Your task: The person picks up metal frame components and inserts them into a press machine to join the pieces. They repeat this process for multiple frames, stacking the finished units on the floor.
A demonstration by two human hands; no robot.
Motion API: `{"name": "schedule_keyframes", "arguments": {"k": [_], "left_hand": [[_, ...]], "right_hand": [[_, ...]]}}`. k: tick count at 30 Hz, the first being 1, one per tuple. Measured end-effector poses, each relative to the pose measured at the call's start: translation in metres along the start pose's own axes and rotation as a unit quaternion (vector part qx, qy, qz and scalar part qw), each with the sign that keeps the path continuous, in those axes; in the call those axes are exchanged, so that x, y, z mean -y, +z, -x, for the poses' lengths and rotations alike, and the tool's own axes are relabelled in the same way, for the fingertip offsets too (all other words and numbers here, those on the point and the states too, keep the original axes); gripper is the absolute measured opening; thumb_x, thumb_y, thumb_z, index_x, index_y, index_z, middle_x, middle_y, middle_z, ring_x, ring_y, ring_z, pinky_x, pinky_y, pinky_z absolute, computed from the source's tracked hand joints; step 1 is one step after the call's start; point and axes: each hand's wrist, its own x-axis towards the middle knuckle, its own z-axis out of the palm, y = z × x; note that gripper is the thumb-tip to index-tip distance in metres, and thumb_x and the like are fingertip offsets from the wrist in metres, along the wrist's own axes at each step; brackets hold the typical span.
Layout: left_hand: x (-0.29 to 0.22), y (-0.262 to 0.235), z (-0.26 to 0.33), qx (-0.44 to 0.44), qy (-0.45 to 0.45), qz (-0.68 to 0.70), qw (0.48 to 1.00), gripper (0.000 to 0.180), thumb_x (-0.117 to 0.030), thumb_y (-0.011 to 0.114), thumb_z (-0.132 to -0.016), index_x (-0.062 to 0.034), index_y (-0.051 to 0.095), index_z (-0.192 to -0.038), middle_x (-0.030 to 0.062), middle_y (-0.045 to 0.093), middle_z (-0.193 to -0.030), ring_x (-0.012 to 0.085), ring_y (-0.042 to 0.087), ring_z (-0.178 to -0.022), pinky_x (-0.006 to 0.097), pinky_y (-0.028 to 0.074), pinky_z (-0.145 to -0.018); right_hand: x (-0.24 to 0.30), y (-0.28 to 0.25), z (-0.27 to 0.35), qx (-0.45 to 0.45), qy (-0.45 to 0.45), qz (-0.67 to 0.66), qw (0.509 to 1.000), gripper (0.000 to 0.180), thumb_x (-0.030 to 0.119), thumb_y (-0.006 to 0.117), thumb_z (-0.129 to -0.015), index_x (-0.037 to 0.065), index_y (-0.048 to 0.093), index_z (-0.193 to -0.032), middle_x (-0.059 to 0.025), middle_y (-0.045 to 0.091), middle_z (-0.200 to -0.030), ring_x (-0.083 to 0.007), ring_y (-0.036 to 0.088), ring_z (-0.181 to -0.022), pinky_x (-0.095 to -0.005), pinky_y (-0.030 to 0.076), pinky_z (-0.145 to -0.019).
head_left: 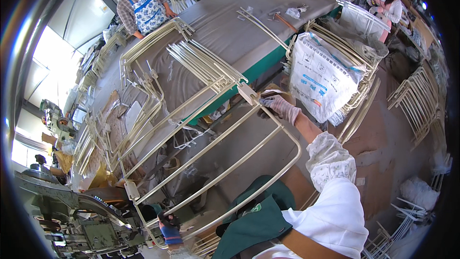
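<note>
A large cream-coloured metal tube frame (299, 153) with several parallel bars is held tilted in front of me. My right hand (280, 108), in a pale pinkish work glove, grips its far side beside a flat white bracket (248, 94). My left hand (170, 228) wears a dark glove with a blue and red cuff; it is closed around the near lower end of the same frame. A second white bracket (132, 190) sits on the frame's left side. Just beyond the frame, a row of similar bent tube frames (196, 60) lies on the grey-covered table.
Green-grey machinery (96, 225) stands close at my lower left. Stacked tube frames with a white printed sack (321, 74) over them are at my right. A hammer (286, 21) lies on the long table (220, 14). Two people work beyond it, at far left and far right.
</note>
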Motion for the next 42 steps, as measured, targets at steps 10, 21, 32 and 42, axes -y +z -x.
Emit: {"name": "schedule_keyframes", "arguments": {"k": [10,21,32,42], "left_hand": [[0.002,-0.003,-0.003,-0.003,-0.086,0.086,0.993,0.027,-0.036,0.051,-0.084,-0.0138,0.048,-0.068,-0.0006,0.042,-0.049,0.0086,0.033,-0.035,0.021,0.026,-0.033],[0.006,0.023,0.011,-0.004,0.047,0.088,0.995,0.017,-0.027,0.049,-0.087,-0.0132,0.052,-0.078,0.0002,0.041,-0.056,0.0104,0.037,-0.046,0.024,0.031,-0.043],[0.002,0.055,0.038,-0.106,0.209,0.032,0.972,0.017,-0.023,0.054,-0.083,-0.0068,0.053,-0.077,-0.0005,0.044,-0.052,0.0104,0.042,-0.040,0.022,0.034,-0.037],[-0.025,0.149,0.042,-0.130,0.615,-0.294,0.720,0.028,-0.033,0.047,-0.087,-0.0071,0.052,-0.076,-0.0035,0.033,-0.047,0.0050,0.035,-0.040,0.020,0.031,-0.038]], "right_hand": [[-0.004,-0.021,0.005,0.043,0.079,0.011,0.996,0.032,0.032,0.053,-0.085,0.003,0.056,-0.097,-0.0083,0.063,-0.079,-0.0197,0.064,-0.069,-0.0308,0.052,-0.060],[-0.015,-0.003,-0.015,-0.109,-0.017,0.224,0.968,0.028,0.031,0.053,-0.085,0.008,0.062,-0.097,0.0040,0.052,-0.066,-0.0043,0.044,-0.050,-0.0214,0.034,-0.042],[0.002,0.018,-0.015,-0.051,0.044,0.248,0.966,0.021,0.027,0.046,-0.089,0.009,0.056,-0.095,0.0000,0.054,-0.064,-0.0071,0.048,-0.047,-0.0227,0.039,-0.040],[0.129,-0.004,0.120,0.187,0.125,0.446,0.866,0.034,0.032,0.066,-0.076,0.001,0.065,-0.091,-0.0027,0.062,-0.071,-0.0074,0.055,-0.065,-0.0233,0.046,-0.058]]}}
